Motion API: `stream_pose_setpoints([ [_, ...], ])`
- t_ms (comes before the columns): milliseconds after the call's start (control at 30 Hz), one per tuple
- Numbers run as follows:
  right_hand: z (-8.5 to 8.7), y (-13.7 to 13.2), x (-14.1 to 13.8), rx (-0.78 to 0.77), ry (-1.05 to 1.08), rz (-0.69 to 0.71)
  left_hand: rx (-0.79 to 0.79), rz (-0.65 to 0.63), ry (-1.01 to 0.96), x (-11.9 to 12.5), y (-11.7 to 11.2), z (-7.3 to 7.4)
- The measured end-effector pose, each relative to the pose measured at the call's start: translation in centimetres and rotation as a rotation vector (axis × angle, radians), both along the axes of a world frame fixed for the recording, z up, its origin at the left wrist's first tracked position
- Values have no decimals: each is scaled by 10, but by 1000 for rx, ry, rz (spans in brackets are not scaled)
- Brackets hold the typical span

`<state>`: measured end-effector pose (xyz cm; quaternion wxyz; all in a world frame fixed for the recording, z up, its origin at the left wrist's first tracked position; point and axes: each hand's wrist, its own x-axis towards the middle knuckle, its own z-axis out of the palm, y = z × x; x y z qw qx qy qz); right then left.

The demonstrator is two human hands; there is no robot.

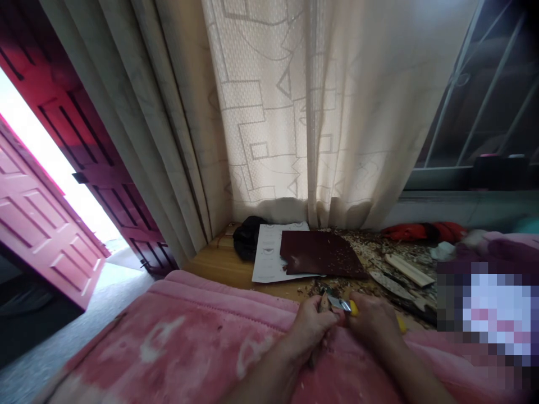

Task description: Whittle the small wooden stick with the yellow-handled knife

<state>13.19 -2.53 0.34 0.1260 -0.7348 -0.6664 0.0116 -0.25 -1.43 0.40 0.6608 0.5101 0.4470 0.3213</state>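
My left hand [312, 324] is closed around a small piece of wood [325, 303] that sticks up between its fingers. My right hand [373, 321] is closed on a yellow-handled knife [353, 307]; the metal blade [339, 303] points left and meets the wood. Both hands rest over a pink quilted cloth [202, 331] at the near edge of a wooden table [219, 264]. Wood shavings [370, 244] lie scattered just beyond the hands.
On the table lie a dark red sheet [320, 253] over a white printed paper [269, 252], a black bundle [246, 235], wooden strips [408, 270] and red cloth [421, 231]. A cream curtain [295, 112] hangs behind. A red door [46, 224] stands open at left.
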Motion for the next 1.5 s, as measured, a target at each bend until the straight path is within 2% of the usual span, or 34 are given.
stream_pose_setpoints([
  [167,0,-4,-7,3,0,25,-45,19,1,0,1,0],
  [600,-10,-4,-6,40,-17,62,-35,22,-33,0,-1,4],
  [900,-6,-3,-7,-27,-26,27,-21,34,-52,0,0,-2],
  [1167,-5,-3,-8,-60,-9,-2,-16,49,-46,1,0,2],
  [1500,5,-3,-11,-148,-19,-32,-23,43,-9,2,1,4],
])
